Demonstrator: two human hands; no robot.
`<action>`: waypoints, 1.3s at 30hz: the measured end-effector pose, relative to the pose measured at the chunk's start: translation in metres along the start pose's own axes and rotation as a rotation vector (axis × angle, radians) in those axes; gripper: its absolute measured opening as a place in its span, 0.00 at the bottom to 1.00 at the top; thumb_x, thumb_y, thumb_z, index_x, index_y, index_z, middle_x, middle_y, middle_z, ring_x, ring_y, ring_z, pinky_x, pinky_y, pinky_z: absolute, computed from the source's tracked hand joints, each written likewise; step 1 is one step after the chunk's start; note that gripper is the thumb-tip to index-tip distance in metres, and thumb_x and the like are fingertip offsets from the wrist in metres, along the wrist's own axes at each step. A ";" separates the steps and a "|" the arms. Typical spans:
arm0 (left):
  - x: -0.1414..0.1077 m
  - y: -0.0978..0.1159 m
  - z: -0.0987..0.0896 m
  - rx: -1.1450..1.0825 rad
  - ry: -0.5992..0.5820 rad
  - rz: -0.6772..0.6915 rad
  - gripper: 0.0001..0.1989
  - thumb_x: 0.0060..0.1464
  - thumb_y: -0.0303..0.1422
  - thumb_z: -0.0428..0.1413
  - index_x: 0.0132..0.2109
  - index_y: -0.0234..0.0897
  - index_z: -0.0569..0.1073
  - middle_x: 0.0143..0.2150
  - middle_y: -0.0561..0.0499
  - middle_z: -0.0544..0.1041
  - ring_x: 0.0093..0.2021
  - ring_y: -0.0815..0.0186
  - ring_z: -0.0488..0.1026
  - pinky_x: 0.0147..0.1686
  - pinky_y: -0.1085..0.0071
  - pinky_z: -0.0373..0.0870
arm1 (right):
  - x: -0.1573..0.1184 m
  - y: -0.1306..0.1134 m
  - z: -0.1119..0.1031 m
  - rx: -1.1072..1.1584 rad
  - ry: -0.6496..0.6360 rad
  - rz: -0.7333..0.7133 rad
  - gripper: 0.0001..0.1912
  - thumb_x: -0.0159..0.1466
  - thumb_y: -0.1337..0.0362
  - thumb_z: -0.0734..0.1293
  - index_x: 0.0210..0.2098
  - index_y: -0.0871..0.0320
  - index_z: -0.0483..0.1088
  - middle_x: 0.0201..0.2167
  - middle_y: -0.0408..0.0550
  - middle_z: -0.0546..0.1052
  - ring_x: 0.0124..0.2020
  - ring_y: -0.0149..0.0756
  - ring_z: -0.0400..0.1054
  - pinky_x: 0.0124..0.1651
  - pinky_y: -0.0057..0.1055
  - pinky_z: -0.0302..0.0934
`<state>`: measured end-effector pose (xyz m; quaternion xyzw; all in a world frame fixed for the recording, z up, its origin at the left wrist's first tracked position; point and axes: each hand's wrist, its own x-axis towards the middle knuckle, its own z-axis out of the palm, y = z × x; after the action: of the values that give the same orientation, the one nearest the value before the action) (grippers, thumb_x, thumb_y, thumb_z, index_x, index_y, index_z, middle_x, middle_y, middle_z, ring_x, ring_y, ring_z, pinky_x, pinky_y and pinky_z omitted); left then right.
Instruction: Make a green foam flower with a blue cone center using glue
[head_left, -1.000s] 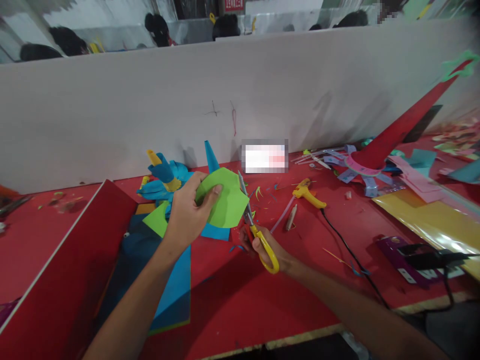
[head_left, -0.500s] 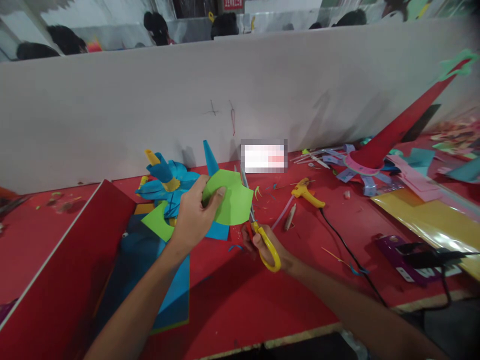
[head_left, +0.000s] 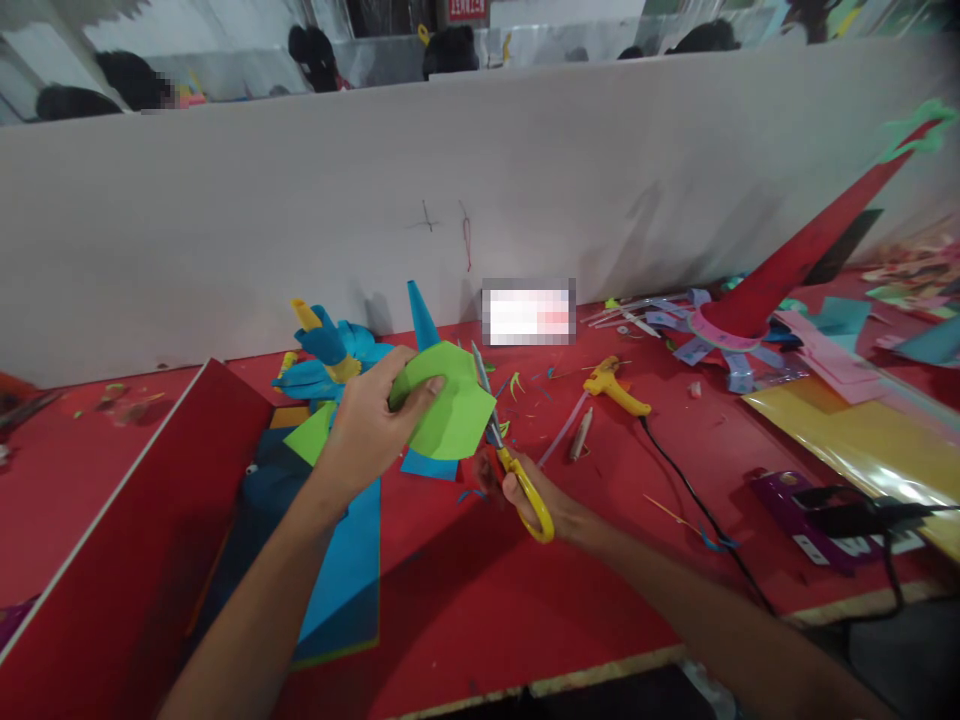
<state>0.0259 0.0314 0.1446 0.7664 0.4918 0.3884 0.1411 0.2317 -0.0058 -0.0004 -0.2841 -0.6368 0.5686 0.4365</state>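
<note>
My left hand (head_left: 382, 415) pinches a piece of light green paper (head_left: 454, 405) between thumb and fingers, above the red table. My right hand (head_left: 525, 485) is closed round the handles of scissors (head_left: 534, 500) with yellow and red grips. Their blades lie along the right edge of the green paper, near a pointed corner. Behind my left hand stands a blue paper flower (head_left: 360, 345) with a yellow centre. A tall narrow blue paper cone (head_left: 421, 315) rises just behind the green paper.
A yellow glue gun (head_left: 619, 388) with a black cord lies to the right, beside a small pencil stub (head_left: 580, 435). A red cone (head_left: 810, 240), gold sheet (head_left: 847, 430) and purple box (head_left: 814, 520) occupy the right side. A red panel (head_left: 135, 520) leans at left; a pale partition (head_left: 300, 220) stands behind.
The green paper has shifted slightly left and tilted with my left hand. The scissors have moved a little left, and a new green scrap shows beside the blades.
</note>
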 end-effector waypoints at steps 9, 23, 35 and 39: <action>-0.001 0.002 0.007 -0.030 -0.032 -0.018 0.13 0.65 0.40 0.55 0.34 0.39 0.65 0.26 0.59 0.63 0.25 0.71 0.60 0.26 0.72 0.57 | -0.005 -0.001 -0.003 -0.060 0.050 0.030 0.39 0.63 0.24 0.57 0.34 0.56 0.65 0.24 0.40 0.65 0.25 0.29 0.55 0.28 0.29 0.51; -0.005 0.006 0.025 -0.098 0.036 -0.077 0.15 0.65 0.41 0.54 0.32 0.40 0.61 0.25 0.59 0.60 0.24 0.72 0.58 0.25 0.72 0.54 | -0.006 0.003 0.002 0.042 0.068 0.045 0.39 0.61 0.22 0.56 0.31 0.54 0.61 0.20 0.37 0.62 0.19 0.27 0.56 0.22 0.28 0.51; -0.010 0.009 0.033 -0.167 0.036 -0.133 0.18 0.66 0.45 0.54 0.33 0.40 0.60 0.25 0.59 0.58 0.24 0.71 0.56 0.24 0.71 0.53 | -0.006 0.009 0.000 -0.006 0.074 -0.010 0.38 0.64 0.24 0.55 0.31 0.54 0.64 0.20 0.39 0.63 0.21 0.30 0.57 0.25 0.30 0.50; -0.010 0.010 0.034 -0.178 0.037 -0.146 0.18 0.66 0.45 0.54 0.33 0.40 0.61 0.26 0.59 0.58 0.25 0.71 0.56 0.24 0.70 0.54 | -0.005 0.004 0.000 -0.038 0.083 -0.020 0.38 0.65 0.24 0.55 0.27 0.55 0.63 0.19 0.40 0.63 0.20 0.29 0.57 0.25 0.30 0.50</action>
<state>0.0548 0.0237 0.1238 0.7058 0.5124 0.4331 0.2272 0.2335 -0.0090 -0.0055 -0.3093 -0.6318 0.5396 0.4627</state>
